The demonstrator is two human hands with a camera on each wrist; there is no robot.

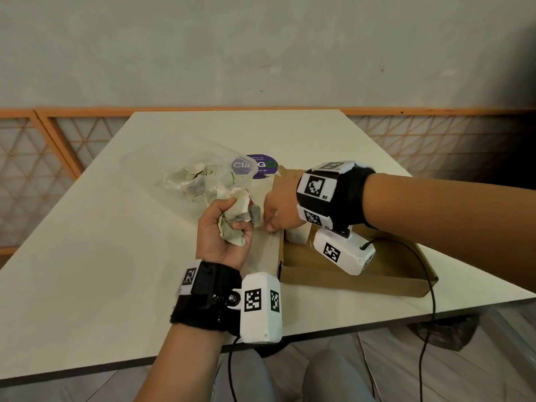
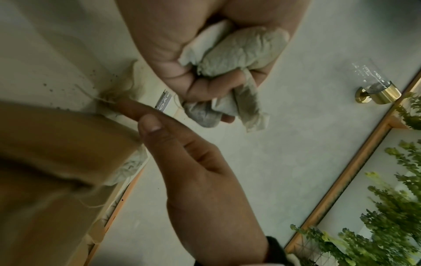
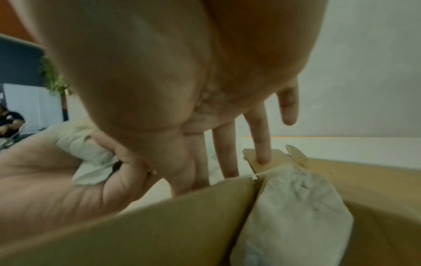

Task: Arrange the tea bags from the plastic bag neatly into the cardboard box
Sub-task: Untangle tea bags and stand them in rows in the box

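On pale table (image 1: 87, 256) by grey wall (image 1: 261, 47): left hand (image 1: 220, 236) clutching tea bags (image 1: 235, 216), right hand (image 1: 280, 204) loose-fingered at cardboard box (image 1: 348, 282).

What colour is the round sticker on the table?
Purple, with white and green lettering; the sticker shows best in the head view.
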